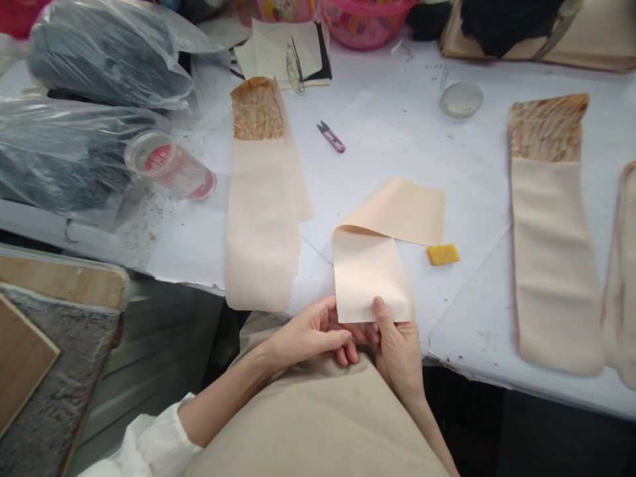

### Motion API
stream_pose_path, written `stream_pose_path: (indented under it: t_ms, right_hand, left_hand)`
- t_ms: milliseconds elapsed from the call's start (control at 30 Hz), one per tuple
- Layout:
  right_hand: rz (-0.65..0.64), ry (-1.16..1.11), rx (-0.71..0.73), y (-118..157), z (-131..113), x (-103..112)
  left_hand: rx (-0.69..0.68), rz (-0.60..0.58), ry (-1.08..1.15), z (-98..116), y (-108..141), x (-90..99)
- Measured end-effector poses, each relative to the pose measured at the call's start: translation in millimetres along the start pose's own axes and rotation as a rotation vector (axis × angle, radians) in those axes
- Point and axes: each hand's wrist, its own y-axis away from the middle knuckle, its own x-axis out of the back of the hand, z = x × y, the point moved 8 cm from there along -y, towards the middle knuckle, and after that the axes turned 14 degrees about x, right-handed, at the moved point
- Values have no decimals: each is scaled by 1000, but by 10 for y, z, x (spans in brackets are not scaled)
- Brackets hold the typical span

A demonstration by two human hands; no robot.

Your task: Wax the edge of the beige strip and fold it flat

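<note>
A pale beige strip of leather-like sheet (370, 278) lies at the table's front edge, its far part folded over to the right. My right hand (397, 351) pinches the near edge, thumb on top and fingers beneath. Beside the near left corner is my left hand (322, 334), fingers loosely curled and partly under the edge; whether it grips the sheet is hidden. A yellow block (443, 254) rests just right of the fold. To the left lies a stack of similar beige strips (263, 218) with a brown, glue-like patch at its far end.
Pink-handled thread snips (331, 137) and a round clear disc (461, 100) lie farther back. More beige strips (554, 252) are at right. A clear plastic cup (171, 165) lies tilted by plastic-wrapped bundles (109, 53). A pink basket (365, 23) stands at the back.
</note>
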Motion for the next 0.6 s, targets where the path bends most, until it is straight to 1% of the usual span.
stream_pose_path:
  t_ms: [67, 133, 233, 300, 367, 467, 600]
  right_hand:
    - [-44, 77, -4, -1, -18, -30]
    - [-70, 135, 1, -5, -75, -70]
    - [-119, 139, 22, -8, -204, -181]
    - [-157, 126, 24, 2, -253, -249]
    - [-161, 109, 20, 18, -256, -265]
    - [-116, 77, 8, 47, -199, -216]
    - [-94, 74, -11, 77, -113, -160]
  left_hand:
    - [36, 10, 8, -40, -44, -5]
    - [58, 52, 20, -74, -92, 11]
    - [54, 131, 48, -100, -143, 45]
    - [47, 158, 72, -113, -157, 57]
    - [47, 144, 78, -129, -158, 46]
    - [49, 103, 51, -153, -140, 29]
    - [67, 64, 29, -195, -110, 31]
